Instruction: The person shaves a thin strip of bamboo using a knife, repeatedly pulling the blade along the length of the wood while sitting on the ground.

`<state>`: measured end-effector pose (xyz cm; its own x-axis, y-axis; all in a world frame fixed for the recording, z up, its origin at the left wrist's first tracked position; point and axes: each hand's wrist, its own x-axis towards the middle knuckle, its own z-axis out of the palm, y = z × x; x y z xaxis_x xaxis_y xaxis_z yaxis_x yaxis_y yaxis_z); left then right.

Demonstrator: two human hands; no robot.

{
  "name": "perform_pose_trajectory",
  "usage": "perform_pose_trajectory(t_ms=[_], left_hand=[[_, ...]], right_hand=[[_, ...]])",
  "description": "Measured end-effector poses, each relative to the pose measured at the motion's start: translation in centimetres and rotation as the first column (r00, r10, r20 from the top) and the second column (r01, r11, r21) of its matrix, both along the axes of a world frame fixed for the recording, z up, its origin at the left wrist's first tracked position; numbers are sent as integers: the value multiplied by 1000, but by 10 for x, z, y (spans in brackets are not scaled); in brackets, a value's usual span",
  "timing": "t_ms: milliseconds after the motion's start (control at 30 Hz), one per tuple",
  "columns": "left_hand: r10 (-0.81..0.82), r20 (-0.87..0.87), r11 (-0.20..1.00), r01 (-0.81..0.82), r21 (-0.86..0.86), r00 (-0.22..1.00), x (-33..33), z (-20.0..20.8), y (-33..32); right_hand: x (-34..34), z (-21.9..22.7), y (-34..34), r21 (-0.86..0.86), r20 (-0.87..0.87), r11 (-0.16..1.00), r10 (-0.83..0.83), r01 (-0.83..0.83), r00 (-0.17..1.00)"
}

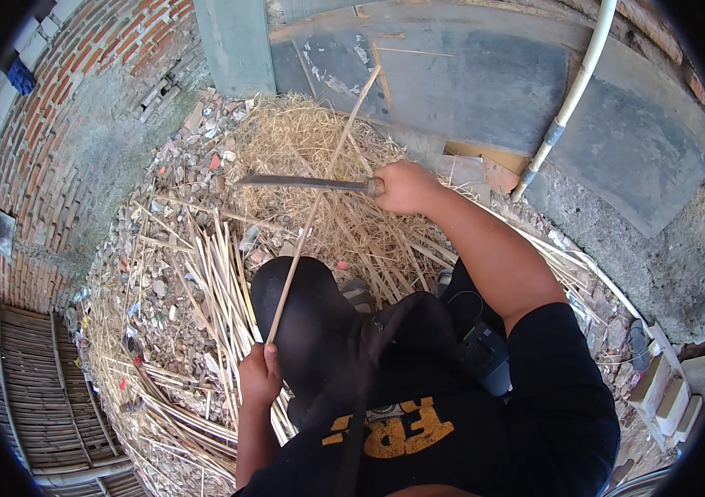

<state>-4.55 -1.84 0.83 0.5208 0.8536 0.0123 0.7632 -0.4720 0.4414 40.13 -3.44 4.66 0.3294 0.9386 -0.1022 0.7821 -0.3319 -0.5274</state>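
My left hand point(260, 374) is closed around the near end of a long, thin bamboo strip point(309, 224), which slants up and away to the right past my knee. My right hand point(407, 187) grips the handle of a machete point(303, 180). Its dark blade points left and crosses the strip about midway along; whether the edge touches it, I cannot tell. Beneath the blade lies a heap of pale bamboo shavings point(286, 137). A bundle of split bamboo strips point(218, 286) rests on the ground left of my knee.
Rubble point(158, 286) covers the ground at left. A brick wall point(46, 149) stands on the left, with a slatted bamboo panel point(29, 381) nearer. Grey boards point(485, 74) line the far side, where a pale pipe point(572, 99) leans. White steps point(667, 393) are at lower right.
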Motion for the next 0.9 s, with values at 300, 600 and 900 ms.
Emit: perform_pose_trajectory(t_ms=[300,600,900], left_hand=[[-59,6,997,59,44,998,1,-7,9],[-27,-42,999,26,-29,999,-1,-1,8],[-21,-41,1000,21,0,999,-8,-2,7]], right_hand=[[43,-29,12,-37,-20,995,-90,90,996],[35,-4,0,67,25,980,-190,188,982],[9,6,0,-119,66,988,103,-95,992]])
